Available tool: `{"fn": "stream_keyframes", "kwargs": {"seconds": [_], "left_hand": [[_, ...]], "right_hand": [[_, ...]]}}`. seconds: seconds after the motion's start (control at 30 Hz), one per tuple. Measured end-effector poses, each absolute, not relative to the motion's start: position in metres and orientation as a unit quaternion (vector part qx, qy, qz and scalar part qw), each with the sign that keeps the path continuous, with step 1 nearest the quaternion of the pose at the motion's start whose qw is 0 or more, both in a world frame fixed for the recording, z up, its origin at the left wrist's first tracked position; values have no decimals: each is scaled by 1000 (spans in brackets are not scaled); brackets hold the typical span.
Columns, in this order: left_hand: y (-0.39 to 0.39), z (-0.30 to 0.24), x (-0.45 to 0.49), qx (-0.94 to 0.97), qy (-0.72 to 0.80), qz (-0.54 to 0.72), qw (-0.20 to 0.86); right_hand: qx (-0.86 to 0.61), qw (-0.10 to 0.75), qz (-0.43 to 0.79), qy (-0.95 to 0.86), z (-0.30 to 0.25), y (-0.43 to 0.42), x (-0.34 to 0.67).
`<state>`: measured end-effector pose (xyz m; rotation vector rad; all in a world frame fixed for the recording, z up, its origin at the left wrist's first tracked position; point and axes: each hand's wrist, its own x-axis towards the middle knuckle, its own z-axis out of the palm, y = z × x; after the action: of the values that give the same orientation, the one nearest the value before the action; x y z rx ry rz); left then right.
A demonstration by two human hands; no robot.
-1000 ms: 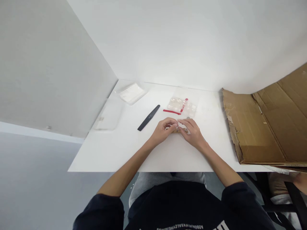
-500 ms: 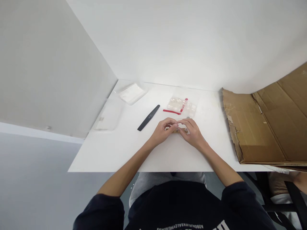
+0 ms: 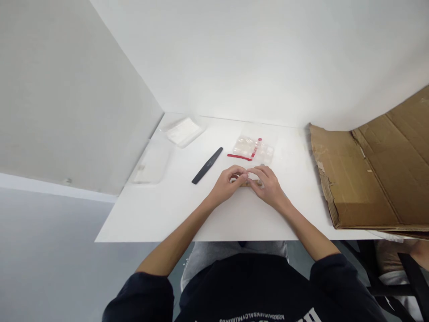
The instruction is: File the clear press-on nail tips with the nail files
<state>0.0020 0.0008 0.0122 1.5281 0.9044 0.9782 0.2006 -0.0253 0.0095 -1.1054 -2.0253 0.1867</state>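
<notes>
Both hands meet over a small brown strip (image 3: 244,183) lying on the white table. My left hand (image 3: 229,181) has its fingers curled and pinched at the strip's middle. From the other side my right hand (image 3: 266,184) pinches at the same spot, fingertips nearly touching the left ones. What sits between the fingertips is tiny and pale; its kind is too small to make out. A black nail file (image 3: 207,166) lies aslant to the left of the hands. Beyond them is a clear plastic tray (image 3: 246,146) with pale pieces and red strips.
At the back left lies a clear packet with white sheets (image 3: 183,132), and nearer, a clear plastic bag (image 3: 152,165). An opened cardboard box (image 3: 365,179) covers the table's right end. White walls stand at the back and left. Part of another person shows at lower right.
Hardly anything differs. Both hands keep their pinch over the brown strip, and the view has shifted very slightly.
</notes>
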Motion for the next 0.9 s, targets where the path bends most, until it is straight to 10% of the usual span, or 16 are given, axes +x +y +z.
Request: {"fn": "stream_keyframes", "kwargs": {"seconds": [0.9], "left_hand": [[1,21,1,605,390,401,567]], "right_hand": [[-521,381,21,-763,18,-15,221]]}}
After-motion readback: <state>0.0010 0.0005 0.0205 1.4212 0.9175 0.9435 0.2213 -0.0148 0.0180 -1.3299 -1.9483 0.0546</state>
